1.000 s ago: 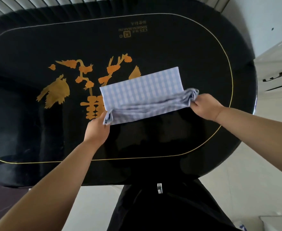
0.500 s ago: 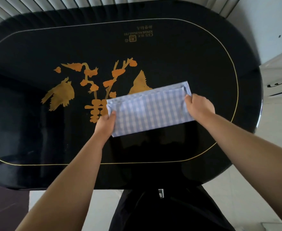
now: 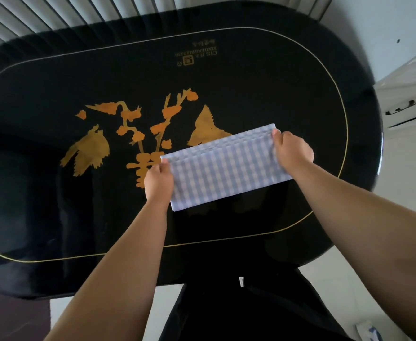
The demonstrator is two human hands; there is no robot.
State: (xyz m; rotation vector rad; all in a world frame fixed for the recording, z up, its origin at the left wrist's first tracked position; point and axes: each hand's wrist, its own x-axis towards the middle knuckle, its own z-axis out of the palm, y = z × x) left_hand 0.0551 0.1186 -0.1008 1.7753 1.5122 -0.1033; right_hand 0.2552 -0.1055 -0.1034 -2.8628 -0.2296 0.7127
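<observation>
On the black oval table [image 3: 251, 94], a folded blue-and-white checked cloth [image 3: 226, 171] is lying flat, partly covering the gold bird-and-blossom design [image 3: 128, 134]. I am seeing the left hand [image 3: 159, 180] pinching the cloth's far left corner, thumb on top. The right hand [image 3: 293, 153] is gripping the far right corner, fingers curled over the layered edge.

At the far side of my tabletop [image 3: 251, 77], gold lettering [image 3: 197, 54] stands upside down to me. It reads "CIS" beside characters too small to read, then what looks like "XINDENGBIAOZHI", next to a small square emblem [image 3: 187, 61].
</observation>
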